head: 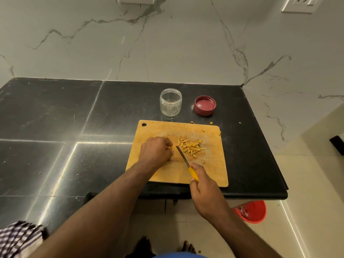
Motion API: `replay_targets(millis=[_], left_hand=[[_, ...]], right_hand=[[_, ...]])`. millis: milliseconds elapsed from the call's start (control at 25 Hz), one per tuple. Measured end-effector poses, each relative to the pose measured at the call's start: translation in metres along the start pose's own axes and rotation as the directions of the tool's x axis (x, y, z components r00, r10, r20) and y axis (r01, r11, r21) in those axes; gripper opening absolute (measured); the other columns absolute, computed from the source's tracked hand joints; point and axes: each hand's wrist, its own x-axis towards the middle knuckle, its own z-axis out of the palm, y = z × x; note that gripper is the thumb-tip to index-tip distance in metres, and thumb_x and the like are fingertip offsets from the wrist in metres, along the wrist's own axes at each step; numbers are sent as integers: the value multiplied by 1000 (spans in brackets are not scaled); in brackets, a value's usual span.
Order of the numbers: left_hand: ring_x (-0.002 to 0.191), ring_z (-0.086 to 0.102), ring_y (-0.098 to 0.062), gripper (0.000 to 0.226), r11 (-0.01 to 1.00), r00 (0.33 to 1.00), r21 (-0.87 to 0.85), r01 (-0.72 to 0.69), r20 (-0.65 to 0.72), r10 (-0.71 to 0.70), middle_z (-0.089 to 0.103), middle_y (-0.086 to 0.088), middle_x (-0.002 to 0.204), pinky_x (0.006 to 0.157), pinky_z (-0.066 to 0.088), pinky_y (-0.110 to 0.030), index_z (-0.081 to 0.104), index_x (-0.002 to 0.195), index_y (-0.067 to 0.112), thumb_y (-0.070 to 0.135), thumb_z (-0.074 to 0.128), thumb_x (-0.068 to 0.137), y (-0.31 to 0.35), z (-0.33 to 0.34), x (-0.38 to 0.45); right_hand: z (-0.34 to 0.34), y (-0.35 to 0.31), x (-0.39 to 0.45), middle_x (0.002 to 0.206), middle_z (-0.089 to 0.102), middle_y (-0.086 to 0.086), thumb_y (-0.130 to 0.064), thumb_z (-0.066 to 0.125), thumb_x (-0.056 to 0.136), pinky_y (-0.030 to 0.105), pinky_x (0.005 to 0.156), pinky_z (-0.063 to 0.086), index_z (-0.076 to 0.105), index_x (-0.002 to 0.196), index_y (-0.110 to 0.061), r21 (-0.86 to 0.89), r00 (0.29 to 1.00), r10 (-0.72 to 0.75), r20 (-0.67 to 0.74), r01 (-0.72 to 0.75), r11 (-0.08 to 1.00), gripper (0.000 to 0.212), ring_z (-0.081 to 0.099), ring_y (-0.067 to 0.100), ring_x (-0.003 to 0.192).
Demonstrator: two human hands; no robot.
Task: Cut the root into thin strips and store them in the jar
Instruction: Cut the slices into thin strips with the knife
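Observation:
A wooden cutting board (pixel 210 170) lies on the black counter. A pile of yellow root strips (pixel 191 147) sits on its middle. My left hand (pixel 155 151) is curled on the board just left of the pile, fingertips pinching a small root piece that is mostly hidden. My right hand (pixel 202 185) grips the yellow handle of a knife (pixel 183 157), its blade tip down beside my left fingertips. An empty clear jar (pixel 170 102) stands open behind the board, with its red lid (pixel 204 105) upside down to its right.
Several root bits (pixel 211 123) lie scattered past the board's far edge. The counter (pixel 55 127) ends right of the board at a drop to the floor, where a red bucket (pixel 251 211) stands. A checkered cloth (pixel 18 239) lies at the lower left. Marble wall behind.

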Motion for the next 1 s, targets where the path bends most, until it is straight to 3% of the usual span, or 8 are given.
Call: replay_targets(millis=[400, 560, 680, 1000], left_hand=[[96, 64, -11, 23, 998, 1000, -60, 3, 2, -2, 74, 7, 108, 87, 59, -37, 75, 114, 22, 29, 70, 92, -1, 8, 0], [98, 64, -13, 25, 999, 1000, -46, 2, -19, -3, 74, 6, 108, 87, 57, -39, 74, 116, 23, 31, 69, 93, -2, 9, -4], [100, 64, -14, 25, 997, 1000, -74, 19, -8, -20, 74, 6, 109, 89, 56, -42, 74, 117, 23, 30, 69, 93, -4, 11, -3], [93, 63, -13, 17, 995, 999, -92, 34, 4, -34, 73, 9, 98, 86, 56, -42, 77, 106, 24, 26, 68, 92, -2, 10, -3]], right_hand=[[3, 1, 6, 92, 56, -7, -21, 39, 103, 16, 52, 31, 31, 147, -32, -50, 1000, 16, -12, -16, 999, 46, 51, 7, 69], [5, -3, 9, 109, 58, -5, -21, 38, 103, 17, 62, 38, 29, 148, -32, -72, 1000, -15, 1, 15, 997, 47, 56, 10, 81], [6, -5, 12, 123, 58, -2, -20, 37, 103, 26, 76, 47, 29, 149, -28, -106, 999, -46, 3, 46, 993, 48, 57, 11, 92], [11, -10, 15, 117, 56, -1, -20, 35, 103, 26, 77, 44, 28, 149, -26, -187, 997, -65, 45, 72, 980, 47, 53, 12, 91]])
